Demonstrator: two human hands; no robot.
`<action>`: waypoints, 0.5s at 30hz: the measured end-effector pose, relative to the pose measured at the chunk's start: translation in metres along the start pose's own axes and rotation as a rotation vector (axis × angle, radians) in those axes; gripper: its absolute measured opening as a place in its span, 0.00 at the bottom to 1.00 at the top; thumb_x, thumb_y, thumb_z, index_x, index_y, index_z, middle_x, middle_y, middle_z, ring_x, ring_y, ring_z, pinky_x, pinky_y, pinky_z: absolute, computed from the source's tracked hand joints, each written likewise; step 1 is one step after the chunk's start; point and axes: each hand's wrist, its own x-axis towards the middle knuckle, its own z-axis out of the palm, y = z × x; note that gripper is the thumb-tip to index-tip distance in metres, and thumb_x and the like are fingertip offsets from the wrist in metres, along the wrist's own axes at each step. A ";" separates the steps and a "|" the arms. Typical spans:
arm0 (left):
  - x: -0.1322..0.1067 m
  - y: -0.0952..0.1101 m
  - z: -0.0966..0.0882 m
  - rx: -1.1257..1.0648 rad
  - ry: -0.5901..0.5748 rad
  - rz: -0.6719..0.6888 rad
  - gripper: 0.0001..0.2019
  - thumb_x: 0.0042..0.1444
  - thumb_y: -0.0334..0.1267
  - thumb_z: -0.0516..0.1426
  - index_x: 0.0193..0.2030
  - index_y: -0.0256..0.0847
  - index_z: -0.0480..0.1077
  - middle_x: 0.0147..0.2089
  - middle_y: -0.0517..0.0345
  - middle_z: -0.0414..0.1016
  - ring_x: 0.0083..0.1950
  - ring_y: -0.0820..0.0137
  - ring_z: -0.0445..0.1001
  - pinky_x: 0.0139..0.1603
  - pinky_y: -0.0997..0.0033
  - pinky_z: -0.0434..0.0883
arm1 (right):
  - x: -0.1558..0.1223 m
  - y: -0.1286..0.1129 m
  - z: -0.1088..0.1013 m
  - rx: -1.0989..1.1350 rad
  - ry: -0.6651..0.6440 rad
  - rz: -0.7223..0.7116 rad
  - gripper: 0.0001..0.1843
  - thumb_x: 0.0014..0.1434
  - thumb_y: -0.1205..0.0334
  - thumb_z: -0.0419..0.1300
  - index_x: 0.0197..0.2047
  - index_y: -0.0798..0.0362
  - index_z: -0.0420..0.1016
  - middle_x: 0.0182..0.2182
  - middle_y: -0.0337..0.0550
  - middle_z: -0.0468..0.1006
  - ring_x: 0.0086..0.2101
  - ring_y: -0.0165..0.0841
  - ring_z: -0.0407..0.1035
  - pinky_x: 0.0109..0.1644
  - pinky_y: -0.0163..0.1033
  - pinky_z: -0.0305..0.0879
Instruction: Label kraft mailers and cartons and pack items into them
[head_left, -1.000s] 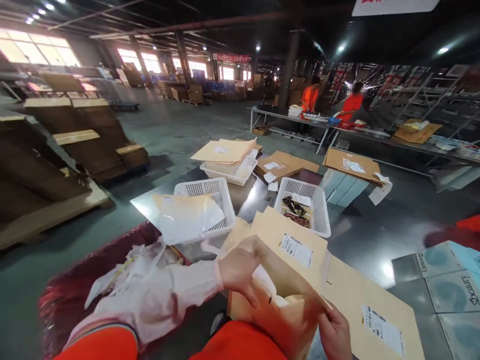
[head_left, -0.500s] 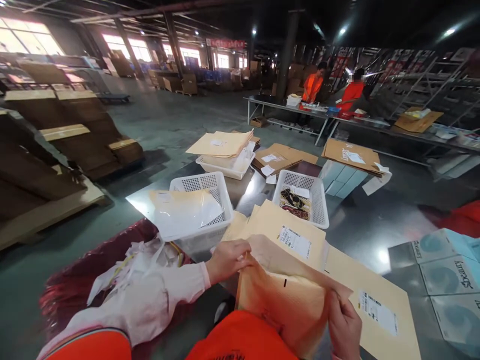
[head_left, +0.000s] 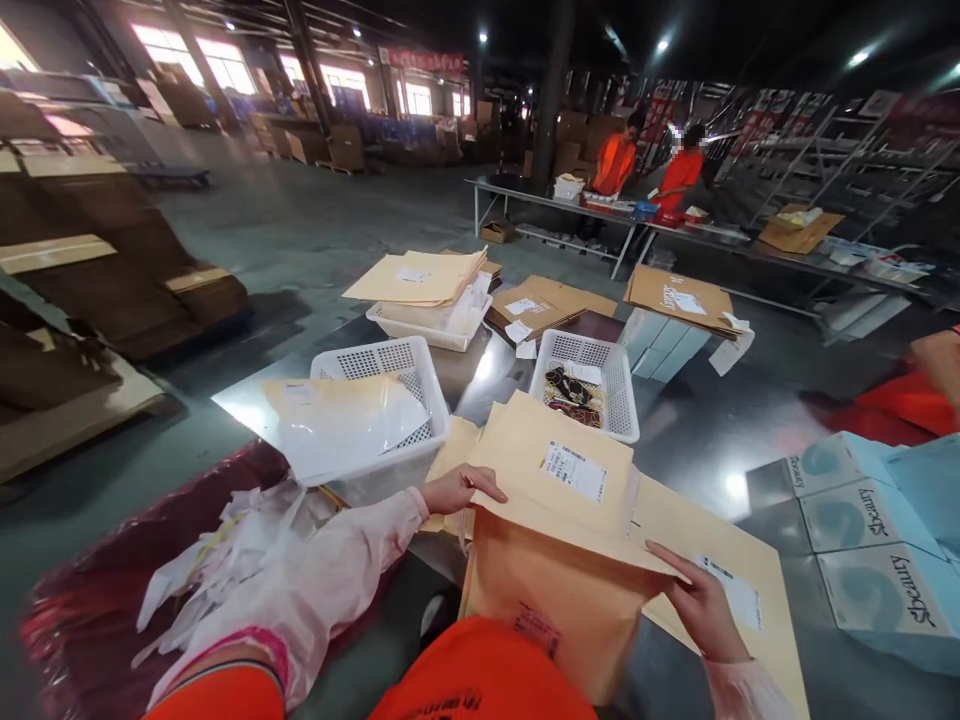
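My left hand [head_left: 463,490] is closed on the upper left corner of a tan mailing envelope [head_left: 559,590]. At its upper right corner, my right hand [head_left: 701,605] grips it too, fingers pressed along the edge. The envelope hangs down in front of my body, its top folded along a crease between the hands. What is inside it is hidden. Just beyond lies a tan envelope with a white printed label [head_left: 574,470], on top of others. Another labelled envelope [head_left: 675,530] lies flat, partly under my right hand.
White baskets [head_left: 431,375] [head_left: 634,400] stand on the shiny table, one with patterned items. Light blue boxes [head_left: 877,600] sit at the right near a person's arm [head_left: 937,360]. A red bag of paper scraps [head_left: 75,610] is at left. Two people in orange work farther back.
The envelope's mouth, spread open before, is now pulled straight and folded over. My right hand has moved slightly up, its fingers straighter. The view has shifted to the right.
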 end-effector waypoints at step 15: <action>-0.044 0.046 0.000 0.432 -0.012 -0.073 0.27 0.60 0.40 0.52 0.66 0.40 0.56 0.36 0.57 0.75 0.33 0.71 0.72 0.34 0.74 0.68 | -0.029 -0.027 0.012 -0.036 -0.105 -0.026 0.17 0.55 0.44 0.62 0.32 0.49 0.79 0.30 0.45 0.81 0.30 0.37 0.76 0.32 0.35 0.74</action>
